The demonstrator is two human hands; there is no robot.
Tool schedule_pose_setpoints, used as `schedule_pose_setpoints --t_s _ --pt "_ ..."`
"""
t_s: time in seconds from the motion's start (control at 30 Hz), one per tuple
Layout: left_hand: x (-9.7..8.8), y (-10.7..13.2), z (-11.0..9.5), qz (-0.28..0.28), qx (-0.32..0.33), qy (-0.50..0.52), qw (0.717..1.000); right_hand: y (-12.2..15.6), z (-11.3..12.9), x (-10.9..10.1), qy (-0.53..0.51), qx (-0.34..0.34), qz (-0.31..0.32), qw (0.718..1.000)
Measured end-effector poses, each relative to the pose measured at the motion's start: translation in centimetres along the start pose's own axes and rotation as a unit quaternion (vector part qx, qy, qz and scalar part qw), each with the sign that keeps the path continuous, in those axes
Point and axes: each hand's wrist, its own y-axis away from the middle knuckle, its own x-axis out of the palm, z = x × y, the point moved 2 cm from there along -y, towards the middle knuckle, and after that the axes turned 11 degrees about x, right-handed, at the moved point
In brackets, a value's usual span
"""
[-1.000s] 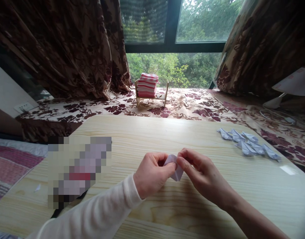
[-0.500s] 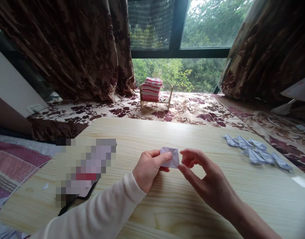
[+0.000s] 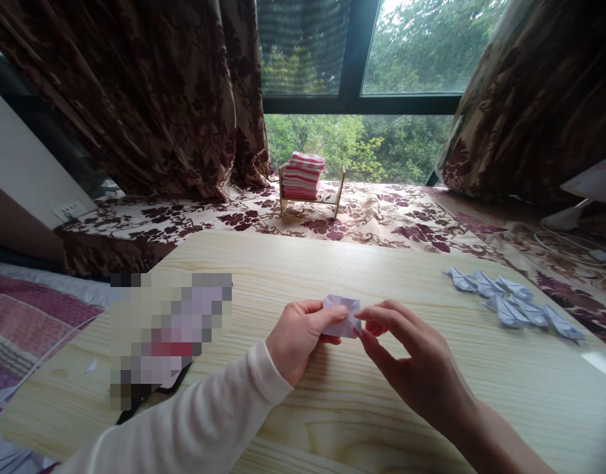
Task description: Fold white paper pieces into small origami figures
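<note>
A small folded square of white paper [image 3: 351, 322] with creases across its face is held above the table. My left hand [image 3: 298, 336] grips its left side, thumb flat on top and fingers underneath. At the paper's right edge, the thumb and index finger of my right hand [image 3: 406, 349] pinch the lower right corner. Several folded white paper pieces [image 3: 505, 309] with pointed ends lie grouped on the right of the table.
The pale wooden table [image 3: 263, 263] stands before a window ledge with patterned cloth. A small wooden rack [image 3: 336, 197] there holds folded striped cloths [image 3: 303, 178]. A blurred-out flat item [image 3: 184, 329] lies at left, near a white paper scrap [image 3: 90, 366]. A lamp [image 3: 594, 178] is far right.
My right thumb and index finger have closed onto the paper's right edge, where they were wider apart before. The left hand still holds the paper.
</note>
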Motion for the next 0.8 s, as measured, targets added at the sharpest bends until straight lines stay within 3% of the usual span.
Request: schedule_pose_setpoints --t_s 0.27,0.8 --pt "0.10 0.07 0.16 0.001 0.009 -0.007 1.000 -0.02 -0.14 -0.31 0.029 -0.018 -0.015 0.999" --pt "0.28 0.28 0.27 0.030 0.045 -0.051 0.997 -0.20 -0.55 -0.03 -0.064 0.107 -0.004 0.992"
